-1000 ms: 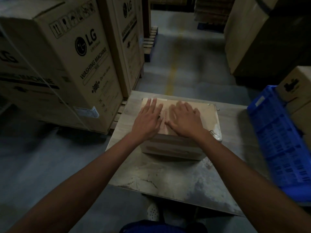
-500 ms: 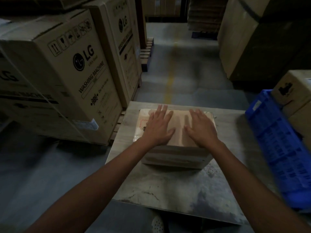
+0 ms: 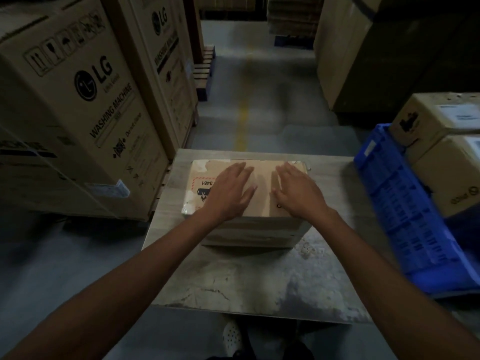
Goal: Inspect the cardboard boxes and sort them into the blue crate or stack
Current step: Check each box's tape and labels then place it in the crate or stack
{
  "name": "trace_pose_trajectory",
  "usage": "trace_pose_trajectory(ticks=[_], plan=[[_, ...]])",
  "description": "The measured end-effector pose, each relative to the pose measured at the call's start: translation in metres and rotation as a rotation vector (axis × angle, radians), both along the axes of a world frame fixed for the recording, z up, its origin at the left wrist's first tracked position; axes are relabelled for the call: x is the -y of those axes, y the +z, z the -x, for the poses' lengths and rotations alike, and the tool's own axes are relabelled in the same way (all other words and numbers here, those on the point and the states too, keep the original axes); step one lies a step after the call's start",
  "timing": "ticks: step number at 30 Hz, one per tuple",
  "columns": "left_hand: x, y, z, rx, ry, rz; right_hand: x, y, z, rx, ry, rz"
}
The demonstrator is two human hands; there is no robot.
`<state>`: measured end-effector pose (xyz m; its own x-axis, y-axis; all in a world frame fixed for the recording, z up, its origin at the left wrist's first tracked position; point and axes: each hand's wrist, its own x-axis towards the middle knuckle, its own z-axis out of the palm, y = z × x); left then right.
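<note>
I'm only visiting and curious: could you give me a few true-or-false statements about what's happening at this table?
1. The left hand and the right hand lie flat on top of the cardboard box. True.
2. The cardboard box sits inside the blue crate. False: it stands on the table, with the crate to its right.
3. The large cartons at the left read "washing machine". True.
4. The left hand grips a roll of tape. False: its fingers are straight and hold nothing.

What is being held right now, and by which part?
Nothing is held, no grip: the left hand and right hand rest flat on top of the cardboard box.
</note>
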<state>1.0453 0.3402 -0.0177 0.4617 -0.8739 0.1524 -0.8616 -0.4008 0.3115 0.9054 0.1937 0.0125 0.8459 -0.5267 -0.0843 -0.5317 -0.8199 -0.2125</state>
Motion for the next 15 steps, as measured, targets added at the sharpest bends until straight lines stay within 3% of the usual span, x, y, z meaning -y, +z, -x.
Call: trace_pose_trajectory(ticks=[6, 10, 12, 15], plan=[[-0.019, -0.013, 0.022, 0.121, 0.038, -0.211, -0.029, -0.032, 0.035, 0.044, 0.036, 0.093], [-0.012, -0.008, 0.015, 0.066, 0.018, -0.252, -0.018, -0.027, 0.028, 0.036, 0.052, 0.082], [-0.015, -0.008, 0.013, 0.025, 0.050, -0.220, -0.017, -0.028, 0.031, 0.073, 0.053, 0.062], [-0.021, -0.004, -0.002, -0.034, 0.281, -0.100, -0.019, -0.029, 0.033, 0.152, 0.011, 0.006]])
